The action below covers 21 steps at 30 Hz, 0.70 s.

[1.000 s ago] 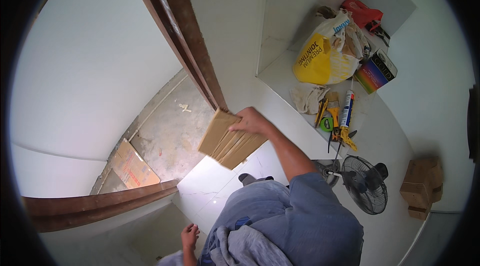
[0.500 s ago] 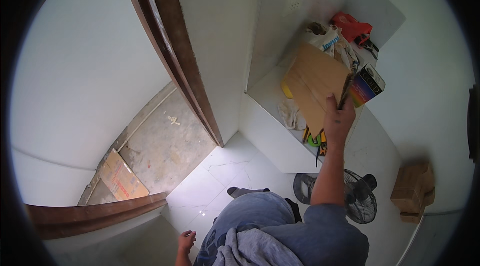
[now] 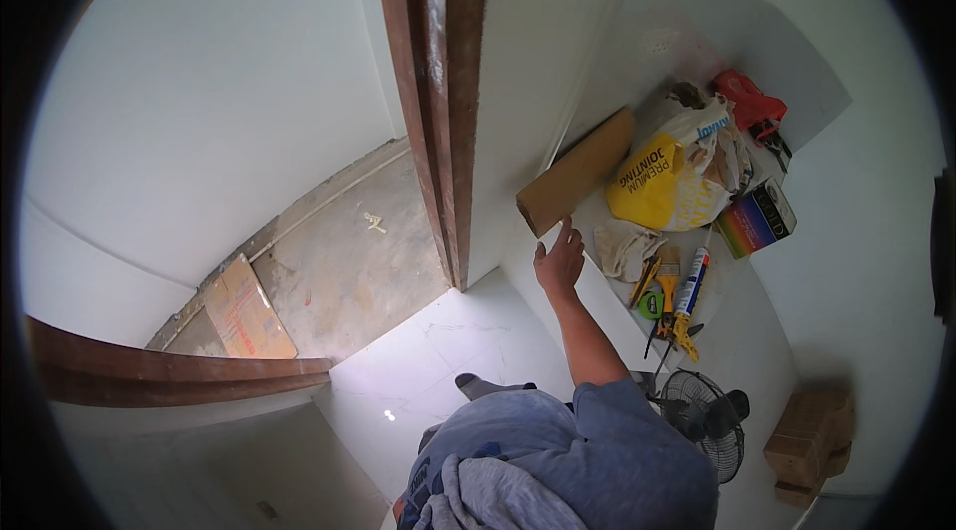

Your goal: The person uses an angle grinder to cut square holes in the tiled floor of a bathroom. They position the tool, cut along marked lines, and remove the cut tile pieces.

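Note:
My right hand reaches up to a flat brown cardboard sheet that leans tilted against the white wall above a white ledge. The fingers are spread and the fingertips touch the sheet's lower corner without gripping it. Of my left hand only a sliver shows at the lower edge beside my grey clothing, and its fingers are hidden.
On the ledge lie a yellow and white bag, a red power tool, a multicoloured box, a rag, brushes and a sealant tube. A floor fan, a cardboard box, a dark wooden door frame and a cardboard piece are around.
My right hand carried the cardboard sheet from in front of me up to the right, set it against the wall and loosened its grip. The view swung right.

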Motion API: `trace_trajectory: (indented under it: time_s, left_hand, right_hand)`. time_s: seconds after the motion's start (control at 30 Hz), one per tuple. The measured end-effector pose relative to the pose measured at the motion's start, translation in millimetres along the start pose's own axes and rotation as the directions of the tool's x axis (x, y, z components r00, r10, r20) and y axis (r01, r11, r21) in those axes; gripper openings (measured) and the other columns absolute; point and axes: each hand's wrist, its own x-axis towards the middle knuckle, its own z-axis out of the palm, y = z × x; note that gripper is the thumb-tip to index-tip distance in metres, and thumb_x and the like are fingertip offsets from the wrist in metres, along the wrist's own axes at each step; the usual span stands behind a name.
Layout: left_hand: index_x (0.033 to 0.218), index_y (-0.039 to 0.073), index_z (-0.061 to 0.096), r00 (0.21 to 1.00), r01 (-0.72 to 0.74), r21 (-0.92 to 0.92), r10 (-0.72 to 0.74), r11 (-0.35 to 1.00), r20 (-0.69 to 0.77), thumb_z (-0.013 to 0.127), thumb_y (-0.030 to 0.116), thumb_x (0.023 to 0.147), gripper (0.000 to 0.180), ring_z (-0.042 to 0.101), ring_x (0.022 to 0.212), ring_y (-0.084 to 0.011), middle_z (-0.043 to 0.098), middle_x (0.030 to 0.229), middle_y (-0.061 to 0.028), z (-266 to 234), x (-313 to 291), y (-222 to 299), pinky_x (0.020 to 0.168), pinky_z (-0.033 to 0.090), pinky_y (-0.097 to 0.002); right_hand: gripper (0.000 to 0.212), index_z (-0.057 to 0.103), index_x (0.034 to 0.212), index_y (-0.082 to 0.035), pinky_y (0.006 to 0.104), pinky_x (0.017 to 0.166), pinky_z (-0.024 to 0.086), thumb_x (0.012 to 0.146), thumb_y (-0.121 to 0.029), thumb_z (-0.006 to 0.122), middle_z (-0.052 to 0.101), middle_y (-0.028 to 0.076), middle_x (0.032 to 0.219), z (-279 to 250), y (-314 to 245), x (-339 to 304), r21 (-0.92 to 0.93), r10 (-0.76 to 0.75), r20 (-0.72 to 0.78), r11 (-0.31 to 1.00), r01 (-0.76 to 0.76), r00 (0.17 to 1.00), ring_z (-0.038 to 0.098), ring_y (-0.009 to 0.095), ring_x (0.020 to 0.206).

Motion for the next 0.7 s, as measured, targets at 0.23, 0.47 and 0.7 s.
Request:
trace_trajectory:
  time_s: [0.23, 0.47, 0.7]
  left_hand:
    - [0.108, 0.003, 0.071, 0.983, 0.171, -0.182, -0.155, 0.968, 0.098, 0.070, 0.033, 0.094, 0.033, 0.066, 0.079, -0.0140, 0.069, 0.086, -0.0044, 41.1, -63.5, -63.3, 0.062, 0.050, -0.0314]
    - [0.118, 0.001, 0.068, 0.880, 0.283, -0.660, -0.461, 0.696, -0.109, 0.079, 0.030, 0.088, 0.043, 0.068, 0.075, -0.0148, 0.071, 0.091, -0.0080, 59.3, -121.4, 21.8, 0.060, 0.051, -0.0290]
    - [0.125, -0.002, 0.065, 0.796, -0.004, -0.773, -0.466, 0.635, -0.387, 0.076, 0.027, 0.091, 0.046, 0.070, 0.085, -0.0164, 0.074, 0.096, -0.0099, 65.1, -153.7, 54.1, 0.077, 0.054, -0.0292]
  right_hand:
    - [0.073, 0.050, 0.139, -0.002, 0.0514, 0.094, 0.053, 0.084, -0.043, 0.076, 0.065, 0.024, 0.118, 32.5, 1.5, -33.7, -0.004, -0.106, 0.700, 0.988, 0.152, 0.706, 0.064, 0.040, 0.114]
    - [0.048, 0.068, 0.121, 0.001, 0.0330, 0.057, 0.058, 0.086, -0.029, 0.079, 0.074, 0.013, 0.084, 163.8, 27.7, -113.4, 0.093, -0.089, 0.961, 0.996, -0.003, 0.263, 0.070, 0.019, 0.064]
    - [0.044, 0.075, 0.091, 0.007, 0.0317, 0.060, 0.057, 0.087, -0.036, 0.078, 0.074, 0.014, 0.075, 188.1, -42.5, -206.9, 0.133, -0.027, 0.980, 0.826, 0.548, -0.196, 0.069, 0.019, 0.057]
